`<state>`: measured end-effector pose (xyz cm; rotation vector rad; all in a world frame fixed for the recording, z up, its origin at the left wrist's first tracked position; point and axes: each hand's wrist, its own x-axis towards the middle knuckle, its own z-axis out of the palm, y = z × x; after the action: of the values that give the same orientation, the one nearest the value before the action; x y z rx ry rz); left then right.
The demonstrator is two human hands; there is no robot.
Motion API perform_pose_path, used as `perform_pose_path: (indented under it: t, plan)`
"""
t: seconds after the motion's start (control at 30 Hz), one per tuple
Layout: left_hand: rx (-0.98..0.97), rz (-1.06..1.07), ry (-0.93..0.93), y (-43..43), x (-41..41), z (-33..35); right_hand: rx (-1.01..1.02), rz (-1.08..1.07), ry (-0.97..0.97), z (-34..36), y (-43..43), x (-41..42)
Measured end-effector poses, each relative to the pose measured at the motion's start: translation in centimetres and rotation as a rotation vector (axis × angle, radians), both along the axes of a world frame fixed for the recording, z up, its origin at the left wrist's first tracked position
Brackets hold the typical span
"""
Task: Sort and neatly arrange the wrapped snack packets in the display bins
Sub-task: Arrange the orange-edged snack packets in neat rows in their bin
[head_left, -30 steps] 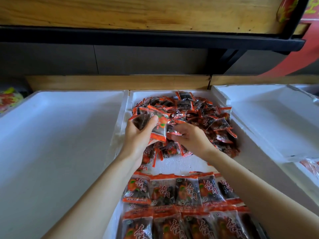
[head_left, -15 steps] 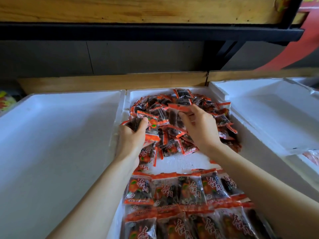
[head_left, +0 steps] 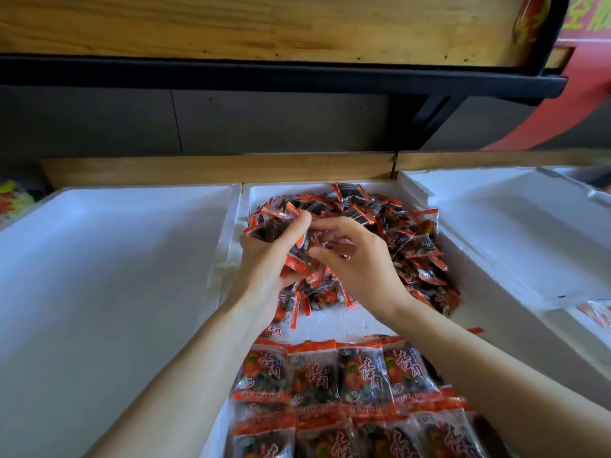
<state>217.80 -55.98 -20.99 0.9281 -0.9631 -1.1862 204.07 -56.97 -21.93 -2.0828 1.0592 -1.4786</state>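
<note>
- Snack packets (head_left: 363, 371), orange and dark wrappers, are seen in three groups, all within the middle bin (head_left: 334, 320).
- A held bunch (head_left: 281, 231) is gripped by the left hand (head_left: 264, 262), with fingers and thumb curled round it, just above the far-left part of that bin.
- The held bunch is also pinched from its right side by the right hand (head_left: 360, 259), thumb and fingers curled onto it. Which single packet is pinched cannot be told because of blur.
- A loose pile (head_left: 410, 246) is heaped jumbled in the far half of the middle bin, up against the far and right walls.
- Neat rows (head_left: 314, 378) are laid in the near half, packets side by side and overlapping, print facing up.
- A strip of bare white bin floor is left between loose pile and neat rows.
- A left bin (head_left: 115, 259) of white foam is set wall to wall against the middle bin, and a right bin (head_left: 512, 226) likewise on the other side.
- More wrapped packets (head_left: 596, 314) are glimpsed at the right edge, blurred.
- A wooden ledge (head_left: 215, 168) is seen behind the bins, with a black rail (head_left: 264, 74) and a wooden shelf (head_left: 231, 24) above.
- A red banner (head_left: 588, 94) is seen far right.
</note>
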Motion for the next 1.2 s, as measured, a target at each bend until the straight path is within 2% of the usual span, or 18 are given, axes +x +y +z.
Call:
perform_pose_path:
  t: [0.17,0.3,0.37,0.4,0.47,0.6,0.67,0.87,1.0,1.1,1.2]
  plan:
    - [-0.021,0.016,-0.085,0.0,-0.1,0.1,-0.042,0.051,-0.039,0.3,0.3,0.1]
    - [-0.009,0.148,-0.039,-0.2,0.0,-0.4,0.067,0.184,-0.103,0.9,-0.1,-0.6]
    - [0.0,0.181,-0.002,-0.2,0.2,-0.1,0.096,0.159,-0.156,1.1,-0.7,-1.5]
    - [-0.001,0.19,0.016,-0.3,0.3,0.0,0.091,0.101,-0.107,1.0,-1.1,-1.9]
    - [-0.006,0.205,0.046,-0.3,0.4,0.1,0.096,-0.012,0.154,0.2,-1.9,-2.5]
    - [0.004,0.22,0.073,-0.4,0.9,0.2,0.19,-0.025,0.728,-2.8,-3.6,-2.3]
    - [0.011,0.235,0.069,-0.4,1.2,0.3,0.13,-0.023,0.89,-3.6,-4.4,-1.7]
    - [0.001,0.255,0.06,-0.4,1.7,0.6,0.016,-0.093,0.72,-3.1,-4.6,-1.6]
    - [-0.024,0.243,0.012,0.0,1.1,0.6,-0.075,-0.236,0.473,-1.8,-4.1,-3.0]
    - [-0.035,0.233,-0.032,0.4,0.4,0.6,-0.042,-0.292,0.335,-0.8,-3.3,-4.0]
    - [-0.044,0.209,-0.059,0.9,-0.4,0.6,0.02,-0.303,0.357,-0.2,-2.7,-5.4]
